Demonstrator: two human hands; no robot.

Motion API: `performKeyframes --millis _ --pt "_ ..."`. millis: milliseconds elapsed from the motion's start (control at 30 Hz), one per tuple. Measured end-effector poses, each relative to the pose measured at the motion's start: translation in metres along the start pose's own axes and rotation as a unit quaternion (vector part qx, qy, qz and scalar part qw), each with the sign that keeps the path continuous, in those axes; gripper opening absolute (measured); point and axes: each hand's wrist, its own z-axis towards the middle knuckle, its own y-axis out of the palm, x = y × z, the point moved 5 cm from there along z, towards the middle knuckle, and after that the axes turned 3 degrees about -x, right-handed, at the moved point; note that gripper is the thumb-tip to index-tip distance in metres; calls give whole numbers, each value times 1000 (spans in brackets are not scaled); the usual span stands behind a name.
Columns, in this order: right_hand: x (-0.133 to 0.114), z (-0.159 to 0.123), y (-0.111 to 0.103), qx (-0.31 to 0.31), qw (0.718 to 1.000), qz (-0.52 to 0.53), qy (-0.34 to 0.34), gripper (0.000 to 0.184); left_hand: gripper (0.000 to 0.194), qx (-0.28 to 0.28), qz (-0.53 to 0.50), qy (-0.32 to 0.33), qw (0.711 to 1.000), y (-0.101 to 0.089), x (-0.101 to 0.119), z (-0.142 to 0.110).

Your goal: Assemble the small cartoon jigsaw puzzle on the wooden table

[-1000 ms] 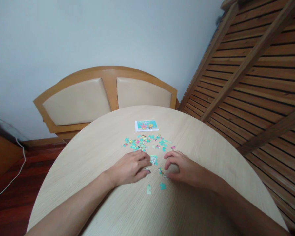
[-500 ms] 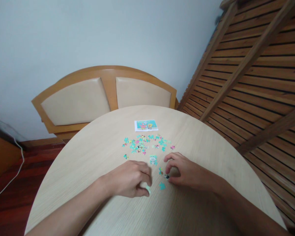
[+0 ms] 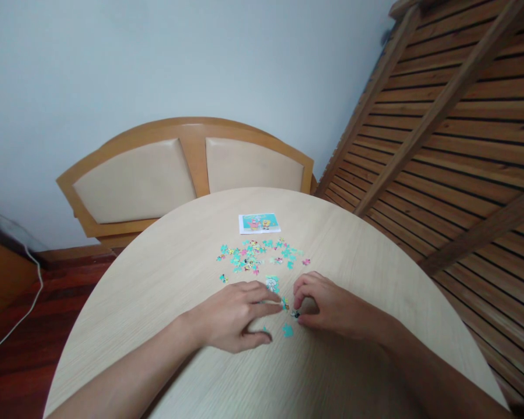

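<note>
My left hand (image 3: 240, 314) is over the table with its fingers spread and nothing gripped between them. Its fingertips reach beside a small multicoloured puzzle piece (image 3: 285, 304). Near its thumb, a bit of a green puzzle piece (image 3: 265, 330) shows; the hand hides the rest. My right hand (image 3: 329, 305) rests with curved fingers, thumb and forefinger apart, by a dark-and-white puzzle piece (image 3: 295, 314). A teal puzzle piece (image 3: 287, 330) lies nearer to me. Just beyond the hands is a small joined patch (image 3: 272, 284) showing a pale cartoon face.
Loose puzzle pieces (image 3: 255, 253) lie scattered beyond the hands, with one stray piece (image 3: 223, 278) to the left. Behind them sits a picture sheet (image 3: 259, 223) with cartoon figures. The round table (image 3: 179, 244) has a padded headboard (image 3: 201, 128) behind it and wooden slats (image 3: 419, 151) at right.
My left hand came back toward me to the pale green piece, then its fingers opened and stretched right toward the multicoloured piece. My right hand has barely moved.
</note>
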Motion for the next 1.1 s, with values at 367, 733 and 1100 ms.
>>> performKeyframes --millis 367,733,1100 --pt "0 1 3 16 1000 -3 -5 19 56 -32 16 -13 999 10 0 2" --pt "3 2 3 31 999 -8 0 16 57 -33 6 -16 999 11 -2 2" --pt "3 4 2 43 999 -15 11 14 55 -28 1 -11 1000 10 -1 2"
